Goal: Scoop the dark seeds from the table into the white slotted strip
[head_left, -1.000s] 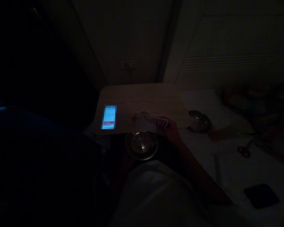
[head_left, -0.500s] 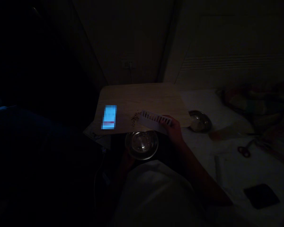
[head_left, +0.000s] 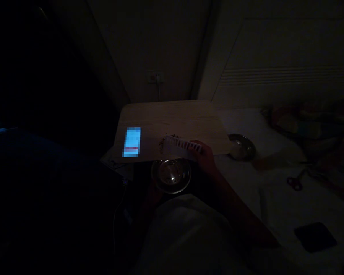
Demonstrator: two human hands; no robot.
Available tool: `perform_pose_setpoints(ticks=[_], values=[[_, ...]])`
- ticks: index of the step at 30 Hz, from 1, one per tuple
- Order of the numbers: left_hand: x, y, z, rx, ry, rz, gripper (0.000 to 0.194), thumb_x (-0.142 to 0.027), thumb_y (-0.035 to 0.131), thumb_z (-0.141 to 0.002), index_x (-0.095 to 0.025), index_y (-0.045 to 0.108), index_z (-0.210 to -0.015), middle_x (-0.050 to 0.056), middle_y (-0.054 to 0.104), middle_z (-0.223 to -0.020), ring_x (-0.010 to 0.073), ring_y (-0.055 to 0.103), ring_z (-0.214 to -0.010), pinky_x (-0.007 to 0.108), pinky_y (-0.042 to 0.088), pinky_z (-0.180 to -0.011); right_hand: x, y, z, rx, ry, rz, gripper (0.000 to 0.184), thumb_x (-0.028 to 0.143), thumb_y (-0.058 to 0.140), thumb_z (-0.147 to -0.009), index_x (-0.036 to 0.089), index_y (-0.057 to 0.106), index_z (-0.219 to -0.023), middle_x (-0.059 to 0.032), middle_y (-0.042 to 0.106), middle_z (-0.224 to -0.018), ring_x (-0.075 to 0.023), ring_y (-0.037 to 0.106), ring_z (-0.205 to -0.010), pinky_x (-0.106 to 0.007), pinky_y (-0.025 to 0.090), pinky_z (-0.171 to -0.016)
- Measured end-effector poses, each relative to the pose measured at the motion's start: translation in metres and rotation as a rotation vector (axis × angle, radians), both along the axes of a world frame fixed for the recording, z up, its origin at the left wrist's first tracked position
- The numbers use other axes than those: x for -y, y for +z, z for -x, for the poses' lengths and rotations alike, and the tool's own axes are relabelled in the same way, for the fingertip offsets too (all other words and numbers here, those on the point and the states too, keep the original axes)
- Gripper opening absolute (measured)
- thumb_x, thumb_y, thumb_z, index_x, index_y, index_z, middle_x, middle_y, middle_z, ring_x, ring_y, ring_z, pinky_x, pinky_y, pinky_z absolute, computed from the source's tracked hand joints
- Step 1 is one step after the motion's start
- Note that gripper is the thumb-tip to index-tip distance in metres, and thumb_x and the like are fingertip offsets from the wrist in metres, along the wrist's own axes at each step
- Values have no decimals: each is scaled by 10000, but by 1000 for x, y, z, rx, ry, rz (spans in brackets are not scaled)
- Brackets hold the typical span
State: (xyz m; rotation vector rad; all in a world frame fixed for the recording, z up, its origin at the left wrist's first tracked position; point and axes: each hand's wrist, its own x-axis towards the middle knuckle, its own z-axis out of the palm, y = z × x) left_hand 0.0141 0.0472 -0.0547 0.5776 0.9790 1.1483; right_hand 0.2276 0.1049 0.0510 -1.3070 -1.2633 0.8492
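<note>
On my feed, a table (head_left: 183, 116) spans beneath the right hand (head_left: 204, 156); dark bits (head_left: 162, 144) lie on it just left of the hand, a lit screen (head_left: 132, 141) farther left. Right of the hand, I see a white sheet (head_left: 237, 119) bearing a bowl (head_left: 250, 144), scissors (head_left: 295, 185), a dark pad (head_left: 315, 236).

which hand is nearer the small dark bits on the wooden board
Right. The right hand is to the right of the dark bits, holding a white slotted tool; the left hand is farther off, nearer the wearer, beside a metal bowl.
</note>
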Motion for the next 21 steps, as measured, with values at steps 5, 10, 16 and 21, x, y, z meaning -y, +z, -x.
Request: perform_pose_setpoints(ticks=[5,10,16,21], values=[[0,1,0,8,-10,18,478,-254,645,-739,-169,596,-1206,40,499,-1354,273,287,-1343,293,285,-1083,1,1,-2,-13,1,29,232,353,622,-750,202,663,-922,-28,685,-895,-181,609,-803,-306,477,-727],[-2,6,-1,19,-11,8,539,-284,636,-752,-181,545,-1273,36,466,-1382,268,267,-1352,296,282,-1085,1,3,-1,0,-9,34,227,352,620,-749,202,668,-912,-28,686,-868,-178,605,-779,-305,476,-710],[1,8,0,28,-4,-23,555,-261,652,-745,-194,536,-1283,22,455,-1391,265,270,-1353,304,274,-1096,3,1,0,-37,3,51,224,343,637,-736,201,669,-907,-18,686,-863,-171,605,-771,-293,471,-700],[2,11,0,-33,39,-61,503,-128,690,-696,-223,614,-1185,8,504,-1349,242,238,-1370,321,203,-1136,4,1,1,-21,9,47,232,348,635,-736,200,669,-911,-18,684,-847,-173,604,-757,-293,473,-681]])
